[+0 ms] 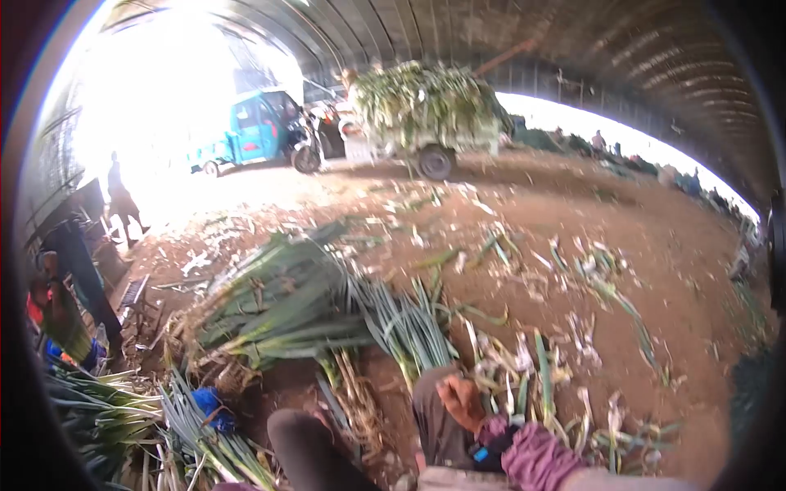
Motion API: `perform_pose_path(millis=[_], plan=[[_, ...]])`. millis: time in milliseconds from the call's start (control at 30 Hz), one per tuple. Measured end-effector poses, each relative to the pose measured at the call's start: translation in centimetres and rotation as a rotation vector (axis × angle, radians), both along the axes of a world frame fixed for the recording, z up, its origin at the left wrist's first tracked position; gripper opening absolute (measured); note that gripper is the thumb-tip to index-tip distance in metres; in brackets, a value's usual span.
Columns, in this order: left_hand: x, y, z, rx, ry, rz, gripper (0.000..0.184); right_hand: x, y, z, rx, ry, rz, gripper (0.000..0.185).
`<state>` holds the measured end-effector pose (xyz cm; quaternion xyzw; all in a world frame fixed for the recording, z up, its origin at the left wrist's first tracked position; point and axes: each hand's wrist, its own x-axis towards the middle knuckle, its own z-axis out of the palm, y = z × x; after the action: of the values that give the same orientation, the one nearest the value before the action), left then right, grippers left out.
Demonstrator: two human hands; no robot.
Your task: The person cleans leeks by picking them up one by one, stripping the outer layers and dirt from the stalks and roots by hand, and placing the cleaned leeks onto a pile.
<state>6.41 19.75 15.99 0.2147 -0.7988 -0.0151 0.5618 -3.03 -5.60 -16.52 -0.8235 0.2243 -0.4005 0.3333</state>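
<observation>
My right hand is closed, its fingers curled in beside my right knee. Nothing shows sticking out of it; a purple sleeve and a dark wrist strap lie behind it. A sliver of what may be my left hand shows past my left knee, its fingers hidden. Just beyond the right knee lies a bunch of green leeks. Between my legs are a few leeks with brown, dry roots. A large heap of leeks lies further out, to the left of that bunch.
More leeks lie at lower left, near blue twine. Peeled scraps litter the dirt floor. A three-wheeled cart with leafy greens and a teal vehicle stand at the back. People are at the left.
</observation>
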Motion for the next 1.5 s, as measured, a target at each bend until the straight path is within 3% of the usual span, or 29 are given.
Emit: perform_pose_path(millis=[100, 233, 267, 300, 467, 533, 700, 833, 933, 1333, 1433, 1500], plan=[[0.0, -0.1, -0.6, -0.014, -0.007, -0.003, 0.073, 0.3, 0.0, 0.0, 0.175, -0.108, 0.086, 0.027], [1.1, 0.2, -0.3, -0.009, -0.032, 0.075, 0.067, 0.3, 0.6, 0.1, 0.105, -0.066, 0.026, 0.028], [1.4, 0.4, -0.2, -0.014, -0.043, 0.094, 0.066, 0.1, 0.1, -0.6, 0.132, -0.028, 0.054, 0.024], [1.6, 0.8, 0.0, -0.025, -0.053, 0.117, 0.064, 0.4, 0.2, -0.4, 0.293, -0.177, 0.116, 0.021], [3.3, 2.1, -0.4, 0.036, -0.1, 0.265, 0.058, 0.0, 0.6, 1.3, 0.35, -0.13, 0.094, 0.025], [3.7, 1.0, -2.8, 0.151, -0.076, 0.362, 0.055, -0.1, 0.4, 1.7, 0.374, -0.158, 0.13, 0.029], [5.6, -0.9, -13.2, 0.625, 0.037, 0.79, 0.075, -0.2, 0.0, 1.0, 0.437, -0.23, 0.168, 0.032], [11.1, -1.6, -21.2, 0.645, -0.334, 1.419, 0.066, -0.3, -0.4, 0.4, 0.438, -0.283, 0.17, 0.032], [13.6, -1.2, -24.3, 0.859, -0.158, 1.466, 0.057, -0.6, -0.9, 0.0, 0.442, -0.288, 0.164, 0.033], [14.3, 0.7, -25.5, 0.873, -0.283, 1.491, 0.049, -1.0, -1.2, 0.0, 0.533, -0.338, 0.187, 0.031], [13.1, 0.8, -23.4, 1.04, -0.57, 1.391, 0.064, -0.8, -0.7, -0.6, 0.629, -0.434, 0.118, 0.028], [13.2, 1.7, -25.8, 0.931, -0.606, 1.442, 0.071, -1.7, -1.9, 0.1, 0.62, -0.361, 0.126, 0.028]])
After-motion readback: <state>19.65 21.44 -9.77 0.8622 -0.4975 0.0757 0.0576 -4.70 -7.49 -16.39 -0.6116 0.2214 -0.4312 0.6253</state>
